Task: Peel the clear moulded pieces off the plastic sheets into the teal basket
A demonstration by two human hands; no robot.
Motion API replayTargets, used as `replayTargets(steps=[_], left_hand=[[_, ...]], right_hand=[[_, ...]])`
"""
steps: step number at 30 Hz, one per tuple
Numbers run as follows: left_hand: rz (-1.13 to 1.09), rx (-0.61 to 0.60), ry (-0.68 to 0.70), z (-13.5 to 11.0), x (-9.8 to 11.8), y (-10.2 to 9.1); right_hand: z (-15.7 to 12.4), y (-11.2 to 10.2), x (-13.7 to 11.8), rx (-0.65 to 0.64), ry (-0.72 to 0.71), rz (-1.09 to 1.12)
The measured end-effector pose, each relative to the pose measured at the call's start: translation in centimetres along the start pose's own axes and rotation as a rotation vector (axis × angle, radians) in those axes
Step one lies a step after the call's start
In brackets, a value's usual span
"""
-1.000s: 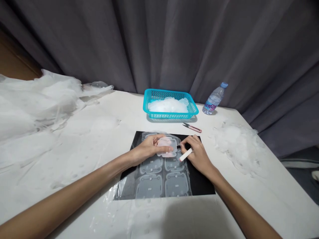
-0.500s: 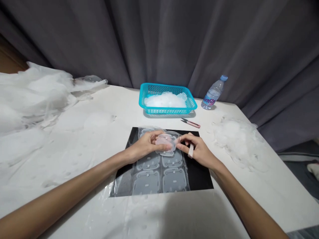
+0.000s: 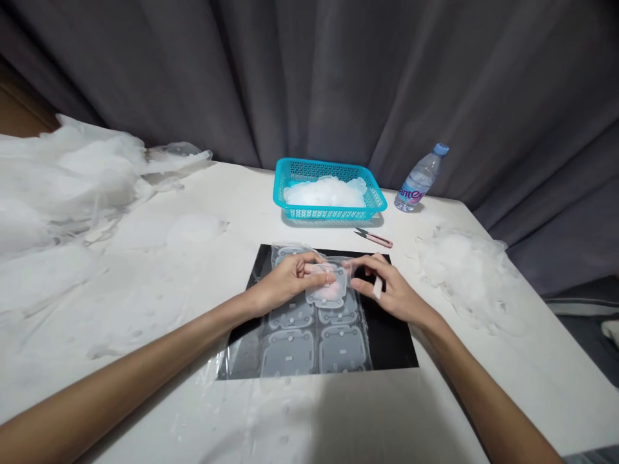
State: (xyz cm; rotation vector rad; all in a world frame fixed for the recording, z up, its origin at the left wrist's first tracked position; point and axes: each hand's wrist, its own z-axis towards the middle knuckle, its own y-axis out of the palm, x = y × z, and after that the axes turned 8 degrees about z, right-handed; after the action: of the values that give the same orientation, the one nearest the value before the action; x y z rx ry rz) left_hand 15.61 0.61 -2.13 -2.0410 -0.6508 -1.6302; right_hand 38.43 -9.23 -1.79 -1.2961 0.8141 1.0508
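My left hand (image 3: 294,280) pinches a translucent rounded-square plastic piece (image 3: 326,296) between thumb and fingers, just above a clear sheet (image 3: 290,351) of similar pieces. The sheet lies over a black mat (image 3: 394,341). My right hand (image 3: 387,283) is at the right edge of the held piece, its thumb and index finger a little apart. A slim pale strip (image 3: 378,287) crosses the curled fingers of that hand and seems held there; its kind is unclear. Whether the right fingertips touch the piece or film around it is hard to see.
Beyond the mat stands a turquoise basket (image 3: 331,212) holding translucent pieces (image 3: 329,192). Pink-handled thread snips (image 3: 374,238) lie before it, and a water bottle (image 3: 420,180) stands to its right. Piles of clear plastic sit left (image 3: 82,167) and right (image 3: 469,277).
The held piece has tilted and come slightly lower, showing more of its face. My right thumb and index finger have spread slightly away from its edge. The view has shifted a little.
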Motion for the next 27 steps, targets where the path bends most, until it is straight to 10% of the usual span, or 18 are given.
replayTargets(steps=[12,19,27], left_hand=[[0.585,0.083,0.239,-0.7,-0.4,0.5],[0.949,0.179,0.670,-2.7,-2.3,2.3],[0.639,0.229,0.363,-2.1,-0.8,1.3]], right_hand=[[4.8,1.1,-1.5,-0.207,0.002,-0.026],[5.6,1.8,0.4,0.178,0.093,-0.386],[6.1,-0.7,-0.5,-0.005,0.066,-0.304]])
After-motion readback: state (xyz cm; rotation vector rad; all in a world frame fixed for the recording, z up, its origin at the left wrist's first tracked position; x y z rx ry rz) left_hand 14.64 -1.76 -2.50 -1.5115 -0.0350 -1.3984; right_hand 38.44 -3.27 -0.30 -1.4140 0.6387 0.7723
